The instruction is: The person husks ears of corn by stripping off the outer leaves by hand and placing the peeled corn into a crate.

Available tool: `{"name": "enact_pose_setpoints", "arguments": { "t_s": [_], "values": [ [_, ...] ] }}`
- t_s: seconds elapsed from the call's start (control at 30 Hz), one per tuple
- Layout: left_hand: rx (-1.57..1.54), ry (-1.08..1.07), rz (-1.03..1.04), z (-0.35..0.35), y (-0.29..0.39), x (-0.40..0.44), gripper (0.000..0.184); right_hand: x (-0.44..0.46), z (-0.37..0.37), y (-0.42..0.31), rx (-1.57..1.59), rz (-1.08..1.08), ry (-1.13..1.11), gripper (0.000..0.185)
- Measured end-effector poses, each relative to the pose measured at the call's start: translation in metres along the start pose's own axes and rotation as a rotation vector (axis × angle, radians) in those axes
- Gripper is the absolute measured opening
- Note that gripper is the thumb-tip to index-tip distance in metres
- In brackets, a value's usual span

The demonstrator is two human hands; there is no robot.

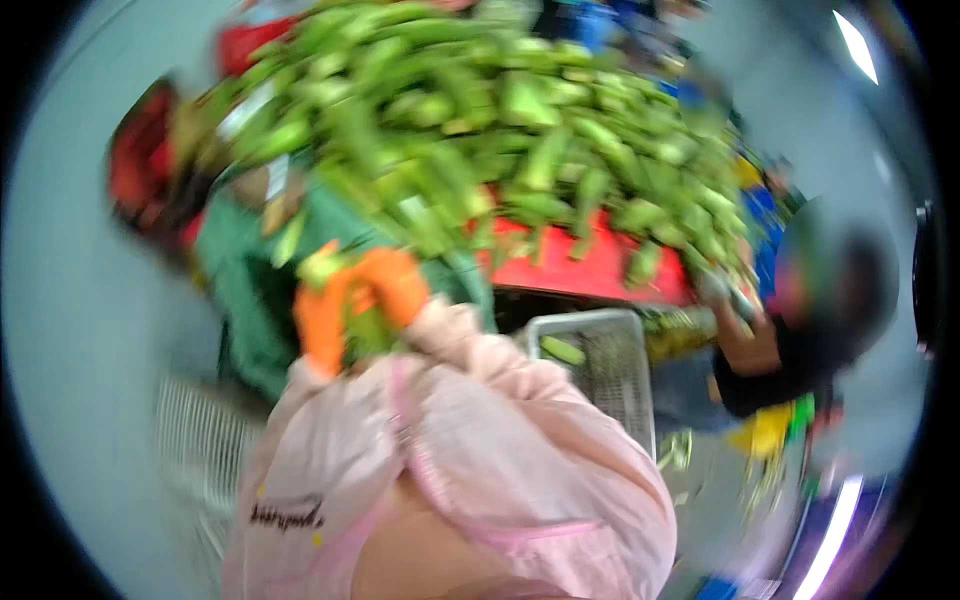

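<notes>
Corn ear (pixel 366 335), likely, sat between the orange-gloved left hand (pixel 318 328) and right hand (pixel 396 284), near green fabric (pixel 236 250). Blur: couldn't tell whether fingers were clamped or apart. Step looked like ear handling; next move called for a firm grip.

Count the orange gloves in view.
2: one glove on the wearer's left hand, one glove on the right hand. Others may be hidden behind the green heap, and the picture is blurred.
</notes>
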State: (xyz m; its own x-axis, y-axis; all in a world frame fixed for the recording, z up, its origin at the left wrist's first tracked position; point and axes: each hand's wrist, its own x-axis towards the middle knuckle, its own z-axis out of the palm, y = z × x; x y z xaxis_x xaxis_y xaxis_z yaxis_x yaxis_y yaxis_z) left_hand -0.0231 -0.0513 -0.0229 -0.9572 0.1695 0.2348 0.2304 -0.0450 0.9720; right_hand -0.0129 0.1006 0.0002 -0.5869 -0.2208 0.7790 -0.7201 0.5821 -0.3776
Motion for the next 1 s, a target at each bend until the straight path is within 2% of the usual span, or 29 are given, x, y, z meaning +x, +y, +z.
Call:
{"name": "enact_pose_setpoints", "arguments": {
  "t_s": [0.03, 0.07, 0.1, 0.13, 0.2, 0.23, 0.27, 0.33, 0.37, 0.4, 0.47, 0.5, 0.53, 0.57, 0.6, 0.67, 0.7, 0.73, 0.77, 0.83, 0.87, 0.9, 1.0],
  "values": [
    [-0.203, -0.074, -0.073, -0.006, -0.007, 0.007, 0.044, -0.003, 0.007, -0.003, 0.552, 0.362, -0.012, 0.009],
    [-0.400, -0.134, -0.161, -0.012, -0.012, 0.013, 0.046, -0.007, 0.013, -0.008, 1.097, 0.729, 0.196, 0.010],
    [-0.952, -0.149, -0.318, -0.010, -0.008, 0.022, 0.058, -0.002, 0.007, -0.010, 1.247, 0.856, 0.338, 0.013],
    [-0.820, 0.183, -0.332, -0.014, -0.021, 0.033, 0.065, 0.002, 0.002, -0.009, 1.429, 0.966, 0.465, 0.018],
    [-0.770, 0.264, -0.297, -0.082, -0.096, 0.059, 0.069, -0.012, -0.005, 0.015, 1.434, 1.123, 0.789, 0.022],
    [-0.727, 0.343, -0.283, -0.098, -0.090, 0.060, 0.071, -0.024, -0.018, 0.026, 1.512, 0.997, 0.798, 0.020],
    [-0.684, 0.430, -0.276, -0.116, -0.078, 0.063, 0.073, -0.041, -0.017, 0.047, 1.422, 1.043, 0.943, 0.022],
    [-0.731, 0.502, -0.226, -0.125, -0.053, 0.059, 0.075, -0.065, -0.034, 0.055, 1.290, 1.120, 0.976, 0.023],
    [-0.693, 0.466, -0.236, -0.129, -0.045, 0.060, 0.076, -0.082, -0.035, 0.063, 1.092, 1.173, 0.782, 0.028],
    [-0.688, 0.455, -0.245, -0.125, -0.044, 0.060, 0.076, -0.082, -0.037, 0.055, 1.089, 1.178, 0.797, 0.028],
    [-0.521, 0.184, -0.238, -0.117, -0.039, 0.062, 0.075, -0.064, -0.036, 0.030, 0.621, 1.314, 0.077, 0.034],
    [-0.520, 0.072, -0.240, -0.107, -0.048, 0.061, 0.073, -0.051, -0.032, 0.022, 0.411, 1.223, -0.125, 0.045],
    [-0.453, 0.017, -0.209, -0.088, -0.043, 0.055, 0.071, -0.036, -0.029, 0.008, 0.366, 1.103, -0.145, 0.049],
    [-0.482, -0.155, -0.197, -0.074, -0.043, 0.049, 0.070, -0.028, -0.018, 0.003, 0.199, 0.876, -0.146, 0.054],
    [-0.509, -0.329, -0.185, -0.061, -0.041, 0.044, 0.069, -0.012, -0.021, -0.010, 0.151, 0.770, -0.189, 0.057],
    [-0.154, -0.316, 0.029, -0.031, -0.020, 0.032, 0.065, 0.012, -0.027, -0.026, 0.055, 0.742, -0.348, 0.050],
    [-0.139, -0.340, 0.088, -0.025, -0.025, 0.032, 0.062, 0.013, -0.029, -0.022, 0.059, 0.754, -0.405, 0.046],
    [-0.157, -0.354, 0.060, -0.026, -0.027, 0.030, 0.060, 0.014, -0.023, -0.014, 0.079, 0.754, -0.474, 0.042],
    [-0.190, -0.412, 0.040, -0.028, -0.034, 0.029, 0.057, -0.008, -0.004, 0.009, 0.143, 0.639, -0.345, 0.039],
    [0.043, -0.396, 0.206, -0.021, -0.008, 0.024, 0.049, -0.013, -0.008, 0.009, 0.158, 0.752, -0.382, 0.037],
    [0.014, -0.434, 0.115, -0.022, 0.004, 0.024, 0.044, -0.009, -0.012, 0.001, 0.258, 0.941, -0.347, 0.032],
    [0.003, -0.466, 0.136, -0.022, -0.002, 0.028, 0.041, -0.004, -0.016, -0.008, 0.497, 1.121, -0.231, 0.029],
    [-0.201, -0.486, -0.038, -0.022, 0.001, 0.023, 0.048, -0.003, -0.013, -0.011, 0.674, 1.188, -0.102, 0.022]
  ]
}}
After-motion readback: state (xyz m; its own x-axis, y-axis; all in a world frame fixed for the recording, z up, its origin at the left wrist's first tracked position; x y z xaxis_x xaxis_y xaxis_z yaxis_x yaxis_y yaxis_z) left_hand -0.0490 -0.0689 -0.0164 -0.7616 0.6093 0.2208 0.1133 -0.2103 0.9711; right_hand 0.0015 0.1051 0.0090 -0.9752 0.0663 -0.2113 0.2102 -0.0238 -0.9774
